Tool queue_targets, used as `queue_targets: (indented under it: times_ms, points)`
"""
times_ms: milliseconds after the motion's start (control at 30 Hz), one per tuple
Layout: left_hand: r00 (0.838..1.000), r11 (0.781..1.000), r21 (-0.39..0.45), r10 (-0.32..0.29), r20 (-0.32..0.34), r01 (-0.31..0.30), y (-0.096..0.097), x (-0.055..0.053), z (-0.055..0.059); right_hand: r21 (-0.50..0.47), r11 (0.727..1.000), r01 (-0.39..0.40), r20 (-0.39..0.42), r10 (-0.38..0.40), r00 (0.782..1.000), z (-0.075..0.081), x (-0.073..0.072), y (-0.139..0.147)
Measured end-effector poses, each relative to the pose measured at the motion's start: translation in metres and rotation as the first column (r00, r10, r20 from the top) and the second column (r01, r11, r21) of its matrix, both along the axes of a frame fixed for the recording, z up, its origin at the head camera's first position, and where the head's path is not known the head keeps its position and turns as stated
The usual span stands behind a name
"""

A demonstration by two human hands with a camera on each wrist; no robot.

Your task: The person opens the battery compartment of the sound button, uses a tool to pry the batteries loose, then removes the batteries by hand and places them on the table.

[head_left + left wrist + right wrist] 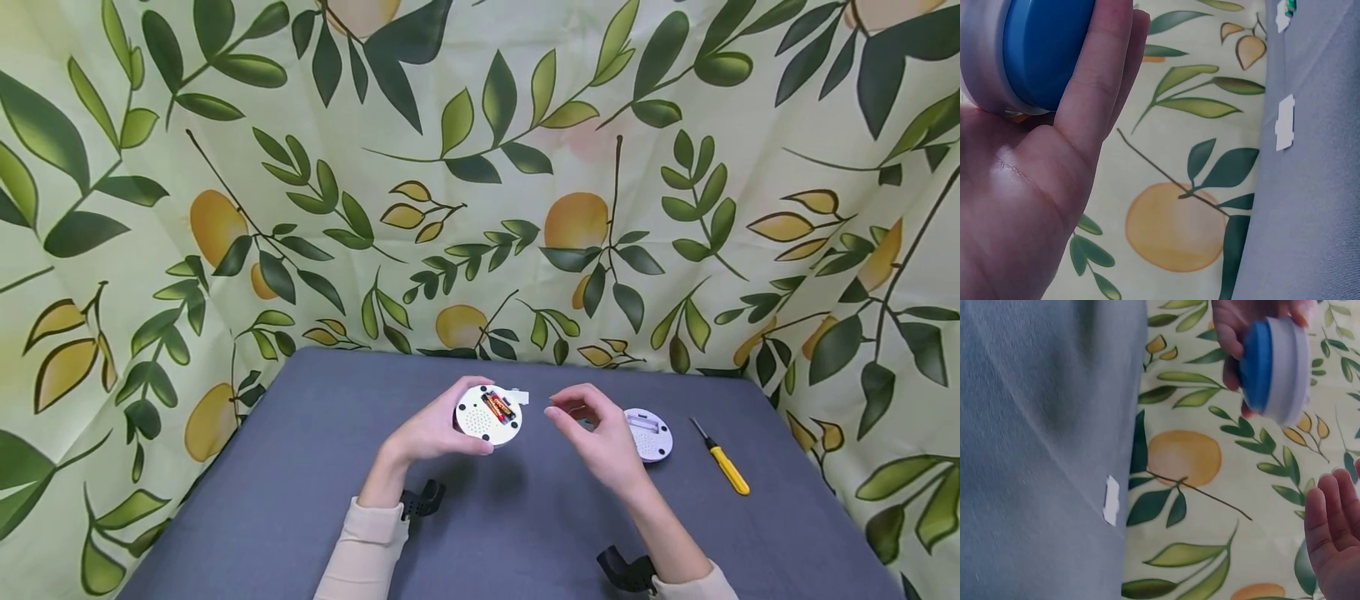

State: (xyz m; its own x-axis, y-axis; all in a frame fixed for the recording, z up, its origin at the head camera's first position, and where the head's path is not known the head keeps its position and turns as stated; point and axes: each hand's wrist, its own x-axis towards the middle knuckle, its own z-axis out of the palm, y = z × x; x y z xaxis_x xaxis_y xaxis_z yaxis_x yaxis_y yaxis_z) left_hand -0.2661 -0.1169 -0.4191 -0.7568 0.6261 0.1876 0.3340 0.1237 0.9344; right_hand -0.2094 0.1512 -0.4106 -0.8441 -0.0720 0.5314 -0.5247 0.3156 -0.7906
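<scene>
My left hand [435, 429] grips a round white device [477, 422] by its rim, with the dotted underside turned up. Two red-and-black batteries [497, 407] sit in its uncovered compartment. The device's other side is blue [1047, 50] in the left wrist view. To its right, my right hand [603, 437] hovers with fingers bent loosely and thumb near the index finger; nothing shows between them. A small white cover [1285, 123] lies on the table beyond the held device. Behind the right hand, something green [587, 424] is mostly hidden.
A second round white device [649, 435] lies to the right of my right hand, partly covered by it, its long compartment facing up. Farther right is a screwdriver [724, 462] with a yellow handle. Patterned cloth [480, 208] hangs behind the grey table [315, 467].
</scene>
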Motion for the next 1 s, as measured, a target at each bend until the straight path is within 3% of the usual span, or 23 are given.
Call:
queue_targets:
  times_ms: [500,833,1000]
  points:
    - [1.000,1.000,0.010,-0.030,0.003,0.030,0.004,-0.001,-0.001,-0.002,0.993,-0.117,0.137,0.116,0.984,-0.014,-0.014,-0.019]
    - [1.000,1.000,-0.012,-0.017,0.014,0.017,0.001,-0.001,-0.002,0.007,0.980,-0.197,0.282,0.187,0.941,-0.013,-0.028,-0.020]
    - [1.000,1.000,-0.016,-0.012,0.016,0.012,0.000,0.000,-0.002,0.017,0.982,-0.186,0.288,0.173,0.942,-0.012,-0.029,-0.023]
